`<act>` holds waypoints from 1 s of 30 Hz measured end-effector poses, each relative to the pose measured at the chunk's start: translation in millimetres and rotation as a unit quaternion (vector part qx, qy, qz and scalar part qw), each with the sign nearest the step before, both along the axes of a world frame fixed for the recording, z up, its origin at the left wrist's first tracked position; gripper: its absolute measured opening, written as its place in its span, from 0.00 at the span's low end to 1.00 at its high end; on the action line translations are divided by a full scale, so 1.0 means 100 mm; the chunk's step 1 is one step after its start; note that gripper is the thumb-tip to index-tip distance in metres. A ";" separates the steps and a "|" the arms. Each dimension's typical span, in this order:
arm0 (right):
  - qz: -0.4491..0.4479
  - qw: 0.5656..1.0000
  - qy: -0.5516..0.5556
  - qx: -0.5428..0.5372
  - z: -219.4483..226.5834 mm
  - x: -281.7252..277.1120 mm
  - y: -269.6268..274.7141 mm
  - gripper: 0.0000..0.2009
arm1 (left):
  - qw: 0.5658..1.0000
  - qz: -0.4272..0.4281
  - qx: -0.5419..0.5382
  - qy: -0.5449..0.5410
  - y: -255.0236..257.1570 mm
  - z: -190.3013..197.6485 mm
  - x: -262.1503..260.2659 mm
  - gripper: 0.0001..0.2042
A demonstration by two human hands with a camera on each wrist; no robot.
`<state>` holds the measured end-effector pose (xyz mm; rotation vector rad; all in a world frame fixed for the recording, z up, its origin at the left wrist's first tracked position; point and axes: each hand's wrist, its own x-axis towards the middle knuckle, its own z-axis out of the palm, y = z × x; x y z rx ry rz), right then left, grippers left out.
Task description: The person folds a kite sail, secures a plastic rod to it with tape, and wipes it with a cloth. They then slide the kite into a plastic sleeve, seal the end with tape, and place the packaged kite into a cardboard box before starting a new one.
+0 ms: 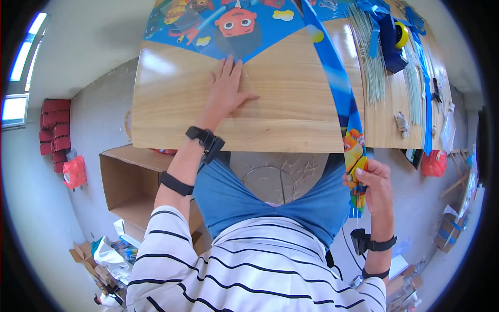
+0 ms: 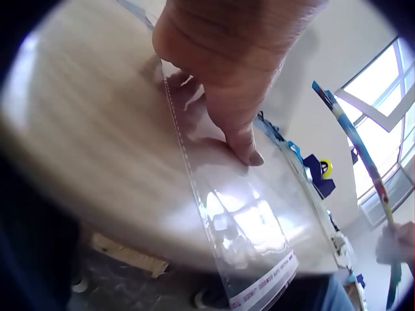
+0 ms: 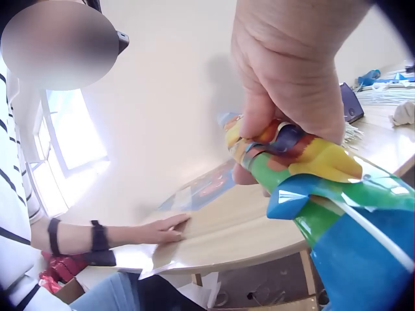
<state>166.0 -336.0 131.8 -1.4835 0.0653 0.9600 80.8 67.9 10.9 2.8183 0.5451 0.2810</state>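
Note:
My left hand (image 1: 226, 91) rests on the wooden table with its fingers straight and thumb spread. Under it lies a clear plastic bag (image 2: 224, 262), glossy, with a line of small print along one end. Just beyond the fingertips is the lower point of a blue cartoon-printed sheet (image 1: 283, 28). My right hand (image 1: 377, 187) pinches the end of a long, narrow, folded strip of cartoon-printed film (image 1: 338, 78) between thumb and fingers, past the table's front edge. A thin white rod (image 3: 376, 236) runs along the film in the right wrist view.
On the table's right lie bundles of thin pale rods (image 1: 366, 67), a dark blue tape dispenser (image 1: 390, 44) with a yellow-cored roll, and blue strips (image 1: 427, 114). An open cardboard box (image 1: 130, 182) stands left of my legs. Red packages (image 1: 54, 127) are stacked by the wall.

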 end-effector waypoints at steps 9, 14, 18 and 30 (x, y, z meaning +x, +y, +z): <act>0.036 0.987 0.019 -0.154 0.08 -0.49 -0.96 0.06 | 0.985 -0.017 -0.151 -0.078 -0.51 0.09 -0.56 0.16; 0.070 0.966 0.028 -0.246 0.31 -0.52 -1.32 0.05 | 0.974 0.018 -0.219 -0.056 -0.60 -0.01 -0.62 0.12; 0.083 0.953 -0.004 -0.292 0.45 -0.57 -1.66 0.06 | 0.975 0.006 -0.214 -0.051 -0.60 -0.01 -0.59 0.11; 0.195 0.893 -0.182 -0.363 0.64 -0.62 -1.48 0.06 | 0.992 -0.088 -0.049 -0.077 -0.70 -0.10 -0.60 0.14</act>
